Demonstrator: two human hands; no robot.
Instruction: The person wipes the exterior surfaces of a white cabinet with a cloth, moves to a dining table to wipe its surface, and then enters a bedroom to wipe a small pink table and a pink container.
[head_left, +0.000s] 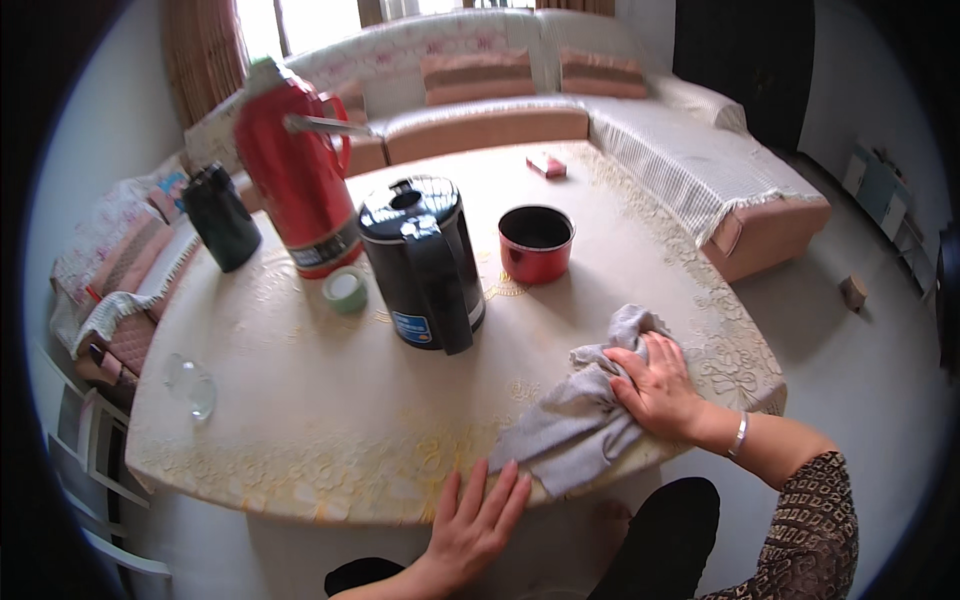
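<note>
My right hand (660, 386), with a bangle at the wrist, grips a crumpled grey cloth (574, 424) against the near right part of the table. The fingers of my left hand (476, 525) lie spread on the table's near edge, with the fingertips beside the cloth's lower left corner. Beyond the hands stands a black electric kettle (427, 262), its handle facing me. A red bowl or cup with a dark inside (536, 247) stands right of the kettle. The table (300, 420) has a cream cover with a floral border.
A red thermos flask (296, 172), a dark jug (220, 217) and a roll of green tape (346, 290) stand left of the kettle. Clear glass-like objects (191, 386) lie farther left. A small red box (547, 166) lies at the back. A sofa (487, 131) curves around the far side.
</note>
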